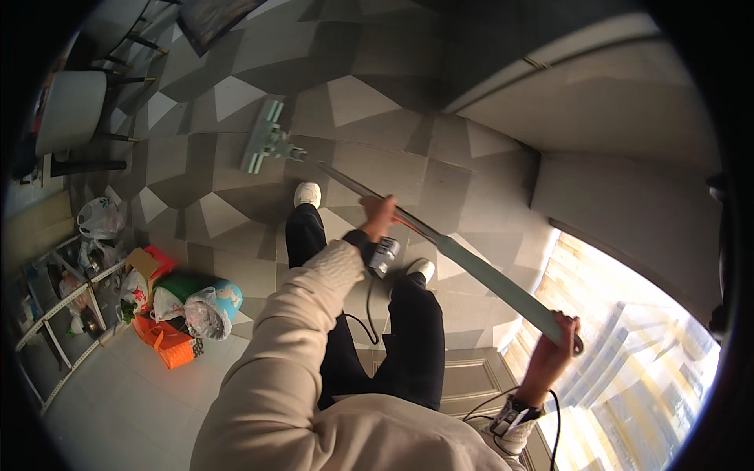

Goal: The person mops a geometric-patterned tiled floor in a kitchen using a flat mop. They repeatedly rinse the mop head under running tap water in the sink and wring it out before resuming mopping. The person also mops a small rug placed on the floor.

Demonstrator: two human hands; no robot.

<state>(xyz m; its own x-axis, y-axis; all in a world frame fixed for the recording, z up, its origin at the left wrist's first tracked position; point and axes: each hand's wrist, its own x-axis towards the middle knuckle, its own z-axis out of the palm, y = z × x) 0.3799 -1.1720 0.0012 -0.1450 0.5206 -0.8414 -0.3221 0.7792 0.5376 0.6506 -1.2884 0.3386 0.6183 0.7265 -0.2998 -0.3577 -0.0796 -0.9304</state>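
A mop with a long grey-green pole (495,282) slants from lower right to upper left. Its flat pale-green head (265,135) rests on the patterned tile floor, beyond my white shoes (307,196). My left hand (378,212) is wrapped round the pole near its middle, with a device (383,255) and dark band at that wrist. My right hand (554,353) grips the top of the handle at the lower right. A black cable hangs from my left wrist, and another loops at my right wrist.
Chairs (71,110) and a dark mat (212,17) are at upper left. Bags, a box and rolls (220,306) lie beside a metal rack (67,302) on the left. A grey cabinet-like wall (613,188) runs along the right, above a bright glass-like surface (620,345).
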